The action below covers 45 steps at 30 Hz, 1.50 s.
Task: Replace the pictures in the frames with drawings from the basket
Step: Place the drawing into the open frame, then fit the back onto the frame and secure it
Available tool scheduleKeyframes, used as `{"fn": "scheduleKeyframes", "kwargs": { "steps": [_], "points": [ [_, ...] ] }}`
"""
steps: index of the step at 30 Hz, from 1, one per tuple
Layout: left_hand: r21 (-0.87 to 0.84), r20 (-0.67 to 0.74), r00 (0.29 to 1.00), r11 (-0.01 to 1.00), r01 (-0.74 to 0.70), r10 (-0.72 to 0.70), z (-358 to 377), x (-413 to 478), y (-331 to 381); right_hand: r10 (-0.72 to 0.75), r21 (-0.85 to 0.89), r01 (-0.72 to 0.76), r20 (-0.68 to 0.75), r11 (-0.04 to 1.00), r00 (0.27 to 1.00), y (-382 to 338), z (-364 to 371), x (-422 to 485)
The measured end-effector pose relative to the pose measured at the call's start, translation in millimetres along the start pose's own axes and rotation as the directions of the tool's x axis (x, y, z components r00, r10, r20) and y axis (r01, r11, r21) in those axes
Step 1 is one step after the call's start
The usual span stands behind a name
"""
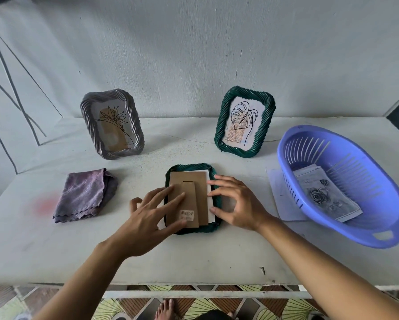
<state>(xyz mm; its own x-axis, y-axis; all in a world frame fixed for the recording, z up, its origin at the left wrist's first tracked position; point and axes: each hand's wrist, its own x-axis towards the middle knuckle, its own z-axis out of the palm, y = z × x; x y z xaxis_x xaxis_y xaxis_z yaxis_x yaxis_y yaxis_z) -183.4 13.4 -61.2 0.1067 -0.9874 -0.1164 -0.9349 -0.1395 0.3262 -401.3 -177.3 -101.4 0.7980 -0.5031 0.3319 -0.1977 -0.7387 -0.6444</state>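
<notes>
Two spread hands at the face-down green frame (194,230), tabletop (194,257) centre: my left hand (152,211) flat on cardboard backing (189,195), right hand (236,202) fingertips touching white paper (209,199). Basket (321,219) with rose drawing (321,197) at 3 o'clock.

Table (194,257): grey frame (112,124), green frame (244,122), facedown frame (189,167), cloth (85,195), basket (360,236).

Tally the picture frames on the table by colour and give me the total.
Dark green: 2, the standing green frame and the face-down green frame
Grey: 1, the grey frame, standing at the back left
Total: 3
</notes>
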Motion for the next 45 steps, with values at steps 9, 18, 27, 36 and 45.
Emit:
{"fn": "scheduleKeyframes", "kwargs": {
  "steps": [9, 18, 27, 36, 45],
  "points": [
    [0.093, -0.128, 0.992, 0.996, 0.001, 0.011, 18, -1, 8, -0.007, -0.006, 0.007, 0.006, 1.000, 1.000, -2, -2, 0],
    [0.050, -0.173, 0.982, 0.996, 0.078, -0.069, 27, 0, 20, 0.007, -0.003, -0.007, 0.014, 1.000, 1.000, -2, -2, 0],
    [0.056, -0.175, 0.982, 0.995, 0.085, -0.074, 29, 2, 22, 0.007, 0.009, -0.007, 0.012, 1.000, 1.000, -1, -2, 0],
    [0.029, -0.187, 0.980, 0.997, 0.076, -0.069, 32, 2, 21, 0.039, 0.056, -0.039, -0.003, 0.998, 0.999, -1, -2, 1],
    [-0.009, -0.181, 0.981, 0.998, 0.064, -0.064, 32, 3, 24, 0.033, 0.045, -0.033, 0.006, 0.998, 0.999, -1, -3, 0]
  ]
}}
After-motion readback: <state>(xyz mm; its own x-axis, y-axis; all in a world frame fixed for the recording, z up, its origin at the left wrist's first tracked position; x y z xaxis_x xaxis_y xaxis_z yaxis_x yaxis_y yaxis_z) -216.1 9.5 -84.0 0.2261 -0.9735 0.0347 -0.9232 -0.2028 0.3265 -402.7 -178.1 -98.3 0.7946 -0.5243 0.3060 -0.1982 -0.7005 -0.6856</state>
